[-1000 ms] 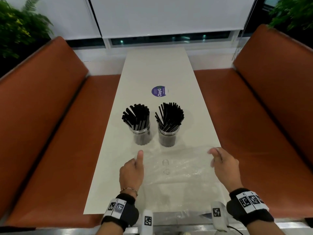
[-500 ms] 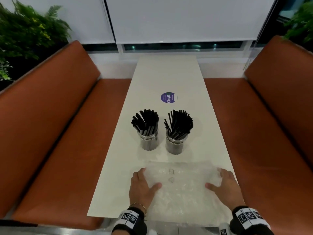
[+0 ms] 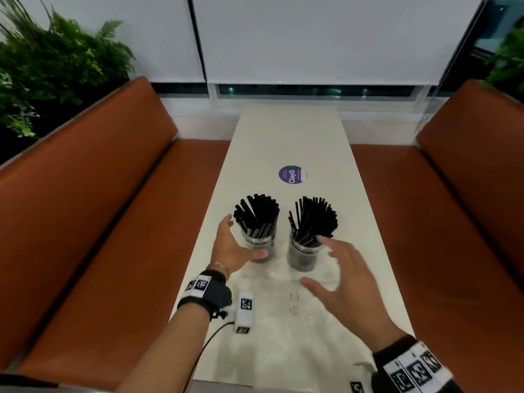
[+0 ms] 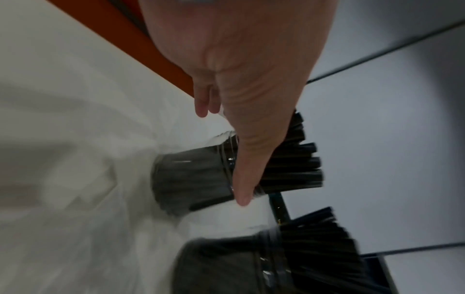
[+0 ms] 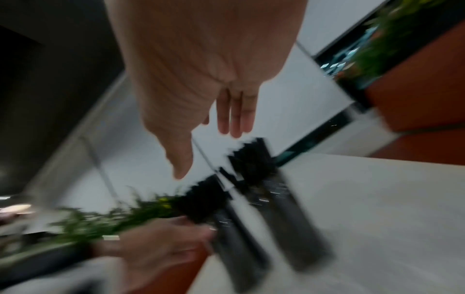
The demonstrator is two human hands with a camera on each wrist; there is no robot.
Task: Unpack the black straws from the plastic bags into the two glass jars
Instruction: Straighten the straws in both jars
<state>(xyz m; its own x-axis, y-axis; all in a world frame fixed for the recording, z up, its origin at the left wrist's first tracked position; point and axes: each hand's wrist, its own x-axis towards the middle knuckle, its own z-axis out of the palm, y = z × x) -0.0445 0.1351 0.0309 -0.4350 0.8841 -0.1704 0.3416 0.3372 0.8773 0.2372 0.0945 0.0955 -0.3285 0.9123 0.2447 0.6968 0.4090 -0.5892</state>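
Note:
Two glass jars stand side by side mid-table, each packed with black straws [image 3: 313, 219]. My left hand [image 3: 241, 239] is spread around the left jar [image 3: 261, 251], fingers on its left side and thumb across its front; in the left wrist view the straight thumb [image 4: 251, 159] lies over the left jar [image 4: 191, 179] at its rim. My right hand [image 3: 314, 260] hovers open and blurred just in front of the right jar [image 3: 300, 258], holding nothing. A clear plastic bag [image 3: 283, 341] lies flat and empty-looking on the table's near end. The right wrist view is smeared; both jars [image 5: 294, 218] show dimly.
The white table [image 3: 292, 131] is narrow, with orange benches [image 3: 85, 222] close on both sides. A round purple sticker [image 3: 290, 174] lies beyond the jars. Plants [image 3: 51, 66] stand behind the left bench back. A window with white blinds closes the far end.
Both hands have left the flattened plastic bag and moved forward to the jars, the left spreading around the left jar, the right coming up to the right jar.

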